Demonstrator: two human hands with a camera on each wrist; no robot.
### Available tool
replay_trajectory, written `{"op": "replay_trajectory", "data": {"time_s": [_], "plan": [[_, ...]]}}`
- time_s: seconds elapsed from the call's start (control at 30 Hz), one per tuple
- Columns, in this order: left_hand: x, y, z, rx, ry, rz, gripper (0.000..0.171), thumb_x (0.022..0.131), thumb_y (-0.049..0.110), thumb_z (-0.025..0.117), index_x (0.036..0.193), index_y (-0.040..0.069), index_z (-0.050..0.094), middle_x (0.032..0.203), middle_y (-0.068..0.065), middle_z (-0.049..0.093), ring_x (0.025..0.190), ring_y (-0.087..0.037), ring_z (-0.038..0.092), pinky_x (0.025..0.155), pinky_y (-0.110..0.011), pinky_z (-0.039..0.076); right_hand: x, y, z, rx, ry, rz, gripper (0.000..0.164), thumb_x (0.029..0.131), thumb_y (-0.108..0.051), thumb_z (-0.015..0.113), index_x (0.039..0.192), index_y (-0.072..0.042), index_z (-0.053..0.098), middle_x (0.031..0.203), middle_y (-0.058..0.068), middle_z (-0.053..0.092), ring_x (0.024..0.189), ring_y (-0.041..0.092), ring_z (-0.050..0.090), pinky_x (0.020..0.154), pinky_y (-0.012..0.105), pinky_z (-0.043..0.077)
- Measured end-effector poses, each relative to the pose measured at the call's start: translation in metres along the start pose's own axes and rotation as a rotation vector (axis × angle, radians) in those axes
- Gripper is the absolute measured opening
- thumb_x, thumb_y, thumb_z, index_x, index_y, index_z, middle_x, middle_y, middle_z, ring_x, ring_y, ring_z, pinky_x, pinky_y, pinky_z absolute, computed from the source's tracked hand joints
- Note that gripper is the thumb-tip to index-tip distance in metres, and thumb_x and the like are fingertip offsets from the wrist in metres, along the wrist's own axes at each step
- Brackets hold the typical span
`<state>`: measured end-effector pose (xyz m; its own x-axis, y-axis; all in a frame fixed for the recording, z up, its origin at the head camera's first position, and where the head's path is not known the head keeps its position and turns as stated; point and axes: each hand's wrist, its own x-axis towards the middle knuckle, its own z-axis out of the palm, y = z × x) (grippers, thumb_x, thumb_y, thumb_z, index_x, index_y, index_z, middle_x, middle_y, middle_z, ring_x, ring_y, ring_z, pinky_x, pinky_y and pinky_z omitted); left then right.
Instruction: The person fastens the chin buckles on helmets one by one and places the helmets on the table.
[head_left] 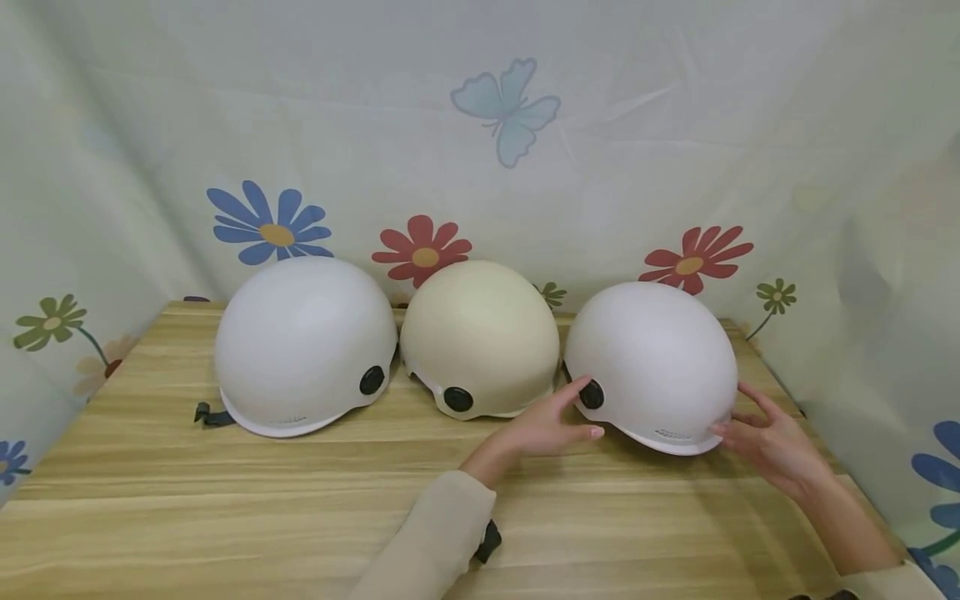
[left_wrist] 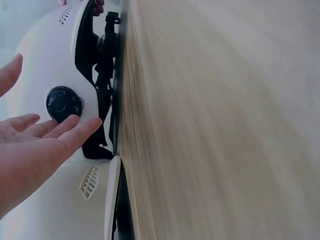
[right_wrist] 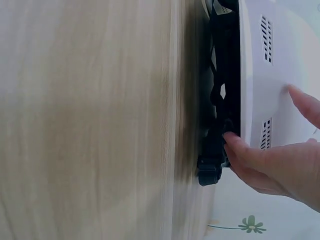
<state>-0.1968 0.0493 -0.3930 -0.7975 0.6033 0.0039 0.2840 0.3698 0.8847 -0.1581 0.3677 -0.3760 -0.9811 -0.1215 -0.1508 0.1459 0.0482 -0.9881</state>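
On the right of the head view, a white helmet with a black round side vent sits between both hands. My right hand grips its right end at the rim; in the right wrist view some fingertips lie at the lower edge, beside a black strap buckle, and another digit lies against the shell. My left hand is at the helmet's left side, fingers extended near the black side vent; whether they touch it, I cannot tell. A cream helmet stands just left of the white one.
Another white helmet stands at the left, a black buckle sticking out beneath it. All are on a wood-grain table. A flower-printed curtain closes the back and sides. A black object shows beside the left sleeve.
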Motion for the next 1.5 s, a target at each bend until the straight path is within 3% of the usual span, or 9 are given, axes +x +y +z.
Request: {"op": "replay_trajectory", "data": {"time_s": [0.33,0.53,0.63,0.8,0.93,1.1,1.3,1.5], "plan": [[0.008,0.0,0.004,-0.078,0.029,-0.045,0.074,0.086,0.032,0.064,0.146,0.02,0.022,0.151,0.001,0.015,0.136,-0.017,0.015,0.108,-0.036,0.017,0.014,-0.002,0.005,0.015,0.032,-0.012,0.091,0.086,0.003,0.058,0.146,-0.01,-0.01,0.138,0.038,-0.005,0.091,0.003,0.053,0.079,0.023,0.047],[0.009,0.0,0.006,-0.108,0.041,-0.069,0.074,0.086,0.03,0.064,0.146,0.022,0.022,0.151,0.002,0.012,0.136,-0.017,0.013,0.109,-0.037,0.016,0.019,0.0,0.005,0.015,0.051,-0.022,0.091,0.085,0.006,0.058,0.146,-0.008,-0.008,0.129,0.027,0.019,0.088,0.007,0.055,0.076,0.024,0.048],[0.01,0.0,0.007,-0.107,0.05,-0.067,0.075,0.085,0.03,0.065,0.146,0.021,0.022,0.151,0.0,0.013,0.135,-0.018,0.017,0.108,-0.037,0.017,0.021,0.0,0.005,0.024,0.064,-0.023,0.091,0.084,0.008,0.059,0.146,-0.009,-0.005,0.126,0.021,0.023,0.088,0.007,0.056,0.076,0.024,0.048],[0.011,0.0,0.009,-0.164,0.043,-0.07,0.075,0.085,0.027,0.065,0.146,0.017,0.022,0.151,-0.004,0.011,0.133,-0.024,0.025,0.108,-0.036,0.019,0.024,0.004,0.001,-0.014,0.055,-0.025,0.091,0.084,0.004,0.062,0.147,-0.01,-0.003,0.134,0.024,0.013,0.09,0.005,0.054,0.079,0.021,0.047],[0.012,-0.001,0.011,-0.198,0.029,-0.083,0.076,0.086,0.026,0.065,0.146,0.015,0.021,0.15,-0.006,0.014,0.132,-0.025,0.027,0.107,-0.037,0.022,0.025,0.01,-0.002,-0.058,0.049,-0.03,0.091,0.084,0.001,0.063,0.147,-0.01,-0.001,0.135,0.024,0.014,0.092,0.002,0.053,0.079,0.018,0.046],[0.012,-0.002,0.011,-0.19,0.03,-0.09,0.076,0.085,0.027,0.065,0.146,0.018,0.021,0.149,-0.005,0.02,0.131,-0.024,0.029,0.105,-0.038,0.025,0.029,0.021,-0.011,-0.108,0.025,-0.046,0.093,0.084,-0.007,0.066,0.148,-0.014,-0.001,0.141,0.031,0.004,0.097,0.002,0.05,0.081,0.018,0.045],[0.014,-0.004,0.011,-0.165,0.039,-0.103,0.075,0.084,0.03,0.066,0.146,0.023,0.023,0.146,-0.005,0.028,0.13,-0.023,0.032,0.104,-0.039,0.026,0.04,0.04,-0.027,-0.168,0.03,-0.055,0.088,0.085,-0.009,0.065,0.147,-0.024,0.005,0.141,0.03,0.006,0.103,0.005,0.047,0.08,0.018,0.046],[0.016,-0.004,0.009,-0.149,0.026,-0.09,0.076,0.084,0.029,0.066,0.146,0.023,0.023,0.146,-0.006,0.029,0.13,-0.024,0.032,0.104,-0.039,0.027,0.031,0.022,-0.013,-0.201,0.038,-0.034,0.091,0.085,-0.012,0.065,0.147,-0.015,-0.002,0.142,0.032,0.004,0.098,0.0,0.048,0.078,0.016,0.045]]}}
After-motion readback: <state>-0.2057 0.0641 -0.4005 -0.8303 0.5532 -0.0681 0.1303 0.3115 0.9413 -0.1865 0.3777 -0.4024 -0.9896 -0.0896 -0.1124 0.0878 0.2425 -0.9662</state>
